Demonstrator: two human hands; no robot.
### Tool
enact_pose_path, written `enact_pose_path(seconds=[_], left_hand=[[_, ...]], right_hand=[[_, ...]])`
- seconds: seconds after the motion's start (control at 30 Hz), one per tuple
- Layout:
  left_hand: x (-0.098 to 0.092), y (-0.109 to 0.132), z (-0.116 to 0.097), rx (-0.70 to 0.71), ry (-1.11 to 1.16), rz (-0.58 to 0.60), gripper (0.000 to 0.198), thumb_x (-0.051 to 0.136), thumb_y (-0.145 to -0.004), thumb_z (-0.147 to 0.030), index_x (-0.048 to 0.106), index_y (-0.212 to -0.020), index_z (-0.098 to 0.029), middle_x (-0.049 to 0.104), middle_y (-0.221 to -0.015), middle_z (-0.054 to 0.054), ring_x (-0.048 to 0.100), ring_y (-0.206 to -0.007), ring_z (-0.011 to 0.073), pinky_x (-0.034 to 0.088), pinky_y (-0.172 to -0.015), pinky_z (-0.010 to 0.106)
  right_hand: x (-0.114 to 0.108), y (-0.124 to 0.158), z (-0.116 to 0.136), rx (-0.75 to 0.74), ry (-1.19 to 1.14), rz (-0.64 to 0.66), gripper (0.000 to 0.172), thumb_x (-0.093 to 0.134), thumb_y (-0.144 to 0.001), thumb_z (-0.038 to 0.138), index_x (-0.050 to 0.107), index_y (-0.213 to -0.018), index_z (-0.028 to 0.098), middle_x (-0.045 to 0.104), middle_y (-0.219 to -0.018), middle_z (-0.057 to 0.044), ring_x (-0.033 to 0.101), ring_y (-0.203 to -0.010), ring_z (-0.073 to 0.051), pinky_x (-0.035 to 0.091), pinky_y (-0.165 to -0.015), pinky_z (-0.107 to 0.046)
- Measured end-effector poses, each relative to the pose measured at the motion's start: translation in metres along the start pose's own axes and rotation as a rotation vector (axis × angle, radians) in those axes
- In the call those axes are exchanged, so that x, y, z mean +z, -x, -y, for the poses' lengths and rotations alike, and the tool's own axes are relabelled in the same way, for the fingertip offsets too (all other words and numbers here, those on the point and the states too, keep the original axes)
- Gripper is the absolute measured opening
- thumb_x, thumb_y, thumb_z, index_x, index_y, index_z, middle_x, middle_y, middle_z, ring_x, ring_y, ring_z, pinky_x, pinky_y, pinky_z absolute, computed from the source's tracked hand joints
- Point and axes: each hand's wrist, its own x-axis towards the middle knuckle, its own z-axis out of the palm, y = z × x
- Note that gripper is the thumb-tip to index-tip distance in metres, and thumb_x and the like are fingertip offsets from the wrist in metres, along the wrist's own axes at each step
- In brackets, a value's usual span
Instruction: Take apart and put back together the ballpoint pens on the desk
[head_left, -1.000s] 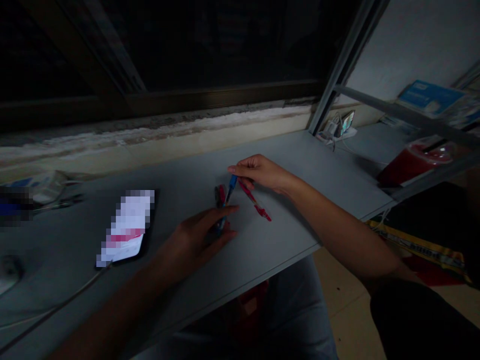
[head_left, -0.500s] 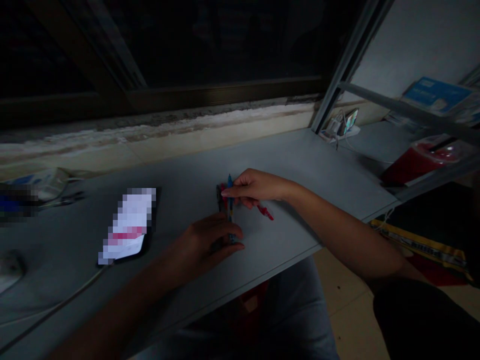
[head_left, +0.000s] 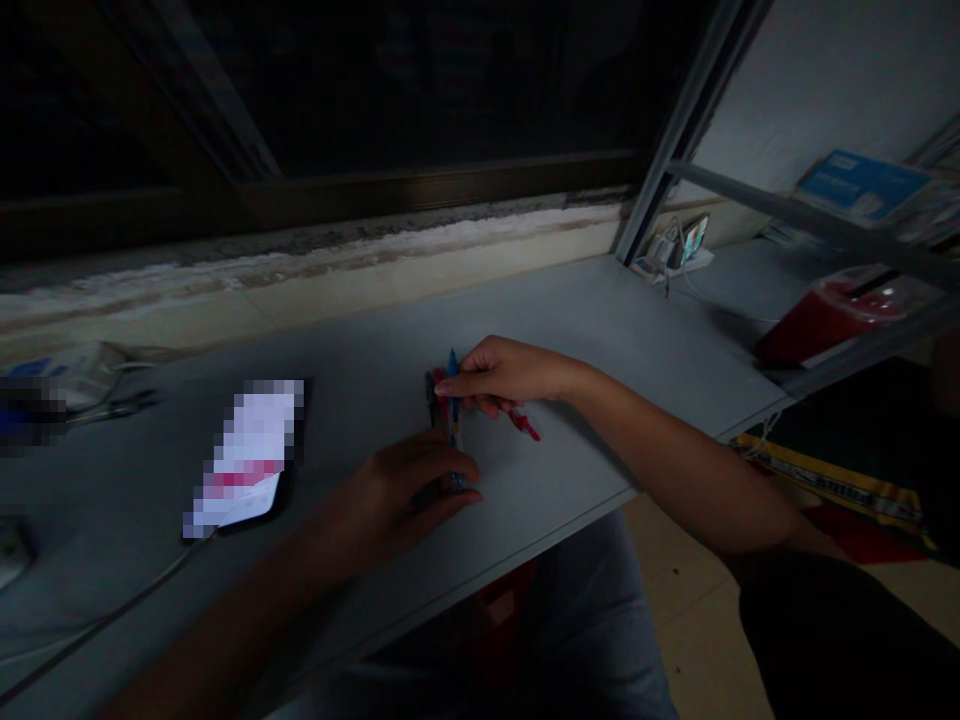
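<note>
A blue pen (head_left: 454, 435) is held upright in the view, its long axis running close to 12 to 6 o'clock across a grey tabletop (head_left: 570, 320). Its lower end is enclosed by the left hand (head_left: 397, 495), whose fingers (head_left: 450, 465) are held together and curled around it, so that only a small blue end is seen past them at about 3 o'clock from that hand; a clamp is suggested, though how firm it is cannot be told. The pen's upper part is nearer the right hand (head_left: 506, 375), which lies at about 1 o'clock from the left hand. Its fingers (head_left: 469, 392) are laid together across the pen, pointing toward 9 o'clock, with the pen's blue tip rising just past them at 12 o'clock; whether they are closed on the pen cannot be told. A dark pen (head_left: 431, 398) and a red-capped pen (head_left: 441, 385) stand just beside it on the 9 o'clock side, partly hidden by the fingers. A red pen end (head_left: 526, 427) projects from beneath the right palm at 4 o'clock. A smartphone (head_left: 244, 460) with a pixelated screen lies well apart at 9 o'clock.
</note>
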Motion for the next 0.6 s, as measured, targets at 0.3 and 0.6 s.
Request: enact_pose_path(seconds=[0.3,0.6], left_hand=[[0.0003,0.0021,-0.0025,-0.055,-0.011,-0.004,0.023,0.064,-0.098,-0.031,0.061,-0.120,-0.024,0.066,-0.088,-0.001,0.065,-0.069,0.0130,0.052,-0.063,0.024],[0.0019,0.0038,0.0006,-0.037,-0.036,0.024,0.012,0.058,-0.102,-0.025,0.060,-0.114,-0.025,0.065,-0.098,0.001,0.067,-0.077,0.0135,0.052,-0.072,0.026]], right_hand=[[-0.0003,-0.0016,-0.0023,-0.039,0.036,0.006,0.045,0.066,-0.095,0.053,0.059,-0.071,0.015,0.057,-0.049,0.006,0.043,-0.039,-0.005,0.031,-0.045,-0.021],[0.0021,-0.0018,0.0005,-0.021,0.062,-0.006,0.042,0.065,-0.098,0.045,0.059,-0.070,0.014,0.056,-0.049,0.006,0.045,-0.039,-0.004,0.034,-0.046,-0.021]])
